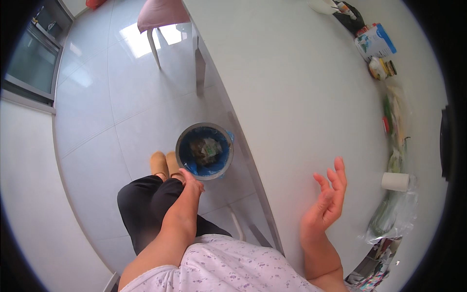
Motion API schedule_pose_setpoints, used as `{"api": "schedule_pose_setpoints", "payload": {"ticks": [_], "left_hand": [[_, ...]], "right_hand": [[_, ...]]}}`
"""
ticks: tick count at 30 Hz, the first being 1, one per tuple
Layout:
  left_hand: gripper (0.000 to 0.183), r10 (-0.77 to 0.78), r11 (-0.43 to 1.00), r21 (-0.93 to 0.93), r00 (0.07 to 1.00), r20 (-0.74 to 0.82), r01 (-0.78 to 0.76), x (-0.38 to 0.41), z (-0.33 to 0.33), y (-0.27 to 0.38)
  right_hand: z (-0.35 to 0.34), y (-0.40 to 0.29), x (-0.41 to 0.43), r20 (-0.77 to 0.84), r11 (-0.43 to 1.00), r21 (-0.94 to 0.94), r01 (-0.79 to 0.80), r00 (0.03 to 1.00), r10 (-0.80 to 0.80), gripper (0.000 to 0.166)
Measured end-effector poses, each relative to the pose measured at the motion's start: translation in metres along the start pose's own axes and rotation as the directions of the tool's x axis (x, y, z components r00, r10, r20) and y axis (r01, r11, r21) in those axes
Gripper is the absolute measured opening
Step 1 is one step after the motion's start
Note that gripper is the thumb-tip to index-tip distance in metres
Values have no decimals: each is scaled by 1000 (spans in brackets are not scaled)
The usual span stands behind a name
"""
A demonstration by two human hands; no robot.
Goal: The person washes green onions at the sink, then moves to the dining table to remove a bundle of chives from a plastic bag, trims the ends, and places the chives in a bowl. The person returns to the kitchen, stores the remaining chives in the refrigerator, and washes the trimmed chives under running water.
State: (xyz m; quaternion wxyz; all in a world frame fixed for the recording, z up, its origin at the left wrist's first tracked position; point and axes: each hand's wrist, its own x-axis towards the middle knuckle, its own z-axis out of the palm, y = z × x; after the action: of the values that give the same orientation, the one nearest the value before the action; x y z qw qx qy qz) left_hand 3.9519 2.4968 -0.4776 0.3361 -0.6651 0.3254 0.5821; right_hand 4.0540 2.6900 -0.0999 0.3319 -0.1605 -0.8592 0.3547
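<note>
A round grey waste bin (231, 160) lined with a blue plastic bag (188, 138) stands beside the table, with crumpled packaging and other refuse (206, 150) inside. At its near rim is my left hand (192, 180), with one digit extended over the edge. Its other fingers are partly hidden, so whether they grip the rim is unclear. My right hand (328, 199) is over the white table (292, 109), palm partly up and fingers loosely spread and bent. It holds nothing.
Along the table's far side are a paper roll (395, 181), vegetables in clear plastic (392, 215), a blue-and-white package (375, 42) and jars (390, 68). A pink-covered chair (164, 14) stands on the tiled floor (87, 138). My tan shoes (159, 163) are beside the bin.
</note>
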Motion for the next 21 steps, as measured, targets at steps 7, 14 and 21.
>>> {"api": "schedule_pose_setpoints", "payload": {"ticks": [7,14,21], "left_hand": [[81,442,724,402,825,353,-560,-75,-29,-2],[46,703,191,15,148,695,-981,-275,-100,-27],[39,769,-41,-16,-41,638,-999,-319,-152,-41]], "right_hand": [[-1,-2,-1,-38,995,24,100,994,-99,22],[-6,2,-5,-114,991,47,128,986,-122,17],[-9,10,-13,-111,984,42,174,979,-169,15]]}}
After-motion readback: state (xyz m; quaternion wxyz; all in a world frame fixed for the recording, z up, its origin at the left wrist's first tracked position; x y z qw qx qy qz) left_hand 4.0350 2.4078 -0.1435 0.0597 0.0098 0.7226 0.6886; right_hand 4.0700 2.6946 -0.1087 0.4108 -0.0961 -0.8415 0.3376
